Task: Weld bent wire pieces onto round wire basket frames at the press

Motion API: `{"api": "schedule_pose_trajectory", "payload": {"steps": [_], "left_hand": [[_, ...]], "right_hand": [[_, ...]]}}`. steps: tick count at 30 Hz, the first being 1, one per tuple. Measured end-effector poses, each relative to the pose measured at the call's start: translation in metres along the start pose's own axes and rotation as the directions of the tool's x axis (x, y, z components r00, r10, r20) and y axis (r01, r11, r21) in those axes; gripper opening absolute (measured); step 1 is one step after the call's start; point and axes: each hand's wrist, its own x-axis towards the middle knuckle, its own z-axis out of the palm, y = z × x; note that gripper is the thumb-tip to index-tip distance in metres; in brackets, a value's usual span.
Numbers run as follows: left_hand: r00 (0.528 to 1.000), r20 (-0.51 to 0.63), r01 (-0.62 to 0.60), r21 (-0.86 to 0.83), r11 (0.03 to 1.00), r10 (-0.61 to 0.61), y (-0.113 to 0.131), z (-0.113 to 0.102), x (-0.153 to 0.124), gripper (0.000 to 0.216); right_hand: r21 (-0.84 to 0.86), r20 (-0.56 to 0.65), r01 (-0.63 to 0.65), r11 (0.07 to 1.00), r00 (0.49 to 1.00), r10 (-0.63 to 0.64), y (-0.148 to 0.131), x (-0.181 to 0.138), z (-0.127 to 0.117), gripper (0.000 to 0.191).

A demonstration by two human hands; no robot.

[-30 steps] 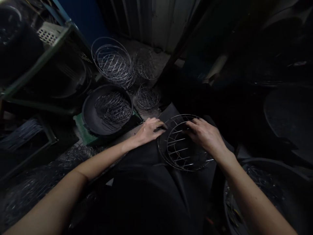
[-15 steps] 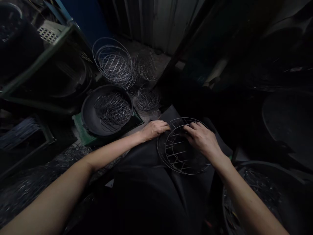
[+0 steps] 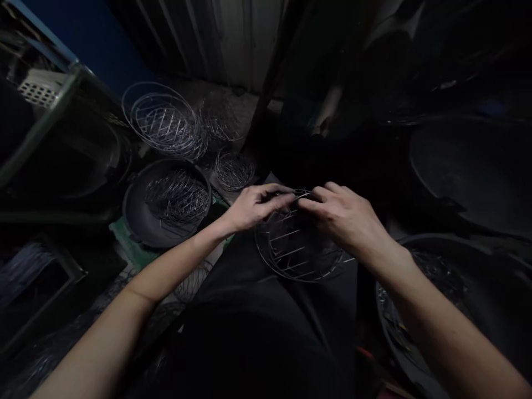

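A round wire basket (image 3: 297, 252) rests on my lap, over dark trousers. My left hand (image 3: 253, 206) pinches its far rim from the left, fingers closed on the wire. My right hand (image 3: 344, 219) meets it from the right, fingertips pressed on the same stretch of rim. The two hands almost touch at the top of the basket. The basket's cross wires show below my hands.
A black round tub (image 3: 143, 219) with wire baskets inside sits at the left. More wire baskets (image 3: 164, 122) stand stacked on the floor beyond it. A metal shelf frame (image 3: 50, 122) is far left. Another dark tub (image 3: 432, 288) with wires is at my right.
Both hands moved together to the basket's far rim and now pinch it. The view shifted, so the tub and stacked baskets sit further left.
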Motion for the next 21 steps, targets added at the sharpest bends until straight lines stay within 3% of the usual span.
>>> {"api": "schedule_pose_trajectory", "payload": {"steps": [3, 5, 7, 10, 11, 13, 17, 18, 21], "left_hand": [[0.994, 0.103, 0.049, -0.015, 0.999, -0.048, 0.023, 0.002, 0.005, 0.033], [0.990, 0.101, 0.102, -0.048, 0.994, -0.097, 0.025, 0.004, 0.004, 0.033], [0.991, 0.075, 0.121, -0.100, 0.988, -0.114, 0.020, 0.007, 0.002, 0.032], [0.992, -0.035, 0.111, -0.163, 0.980, -0.118, 0.008, 0.015, 0.000, 0.029], [0.990, -0.068, 0.108, -0.170, 0.979, -0.121, 0.004, 0.018, 0.000, 0.029], [0.988, -0.084, 0.112, -0.170, 0.979, -0.127, -0.001, 0.023, 0.000, 0.030], [0.992, -0.039, 0.120, -0.027, 0.992, -0.121, -0.008, 0.025, 0.007, 0.042], [0.993, -0.036, 0.112, 0.066, 0.992, -0.109, -0.009, 0.025, 0.010, 0.044], [0.998, -0.003, 0.055, 0.334, 0.941, -0.057, -0.012, 0.024, 0.018, 0.038]], "right_hand": [[0.161, -0.063, -0.040, 0.986, 0.997, 0.051, -0.001, -0.006, -0.015, 0.019], [0.298, -0.184, -0.142, 0.944, 0.962, 0.203, 0.005, -0.021, -0.020, 0.018], [0.387, -0.310, -0.278, 0.879, 0.859, 0.408, 0.010, -0.042, -0.016, 0.022], [0.431, -0.439, -0.491, 0.757, 0.619, 0.651, 0.013, -0.076, 0.004, 0.032], [0.462, -0.434, -0.532, 0.709, 0.562, 0.704, 0.012, -0.085, 0.013, 0.036], [0.560, -0.365, -0.560, 0.610, 0.495, 0.789, 0.006, -0.099, 0.031, 0.041], [0.669, -0.278, -0.572, 0.475, 0.400, 0.873, -0.005, -0.106, 0.061, 0.034], [0.652, -0.283, -0.589, 0.478, 0.396, 0.873, -0.006, -0.104, 0.067, 0.033], [0.554, -0.270, -0.648, 0.522, 0.454, 0.849, -0.004, -0.097, 0.081, 0.032]]}}
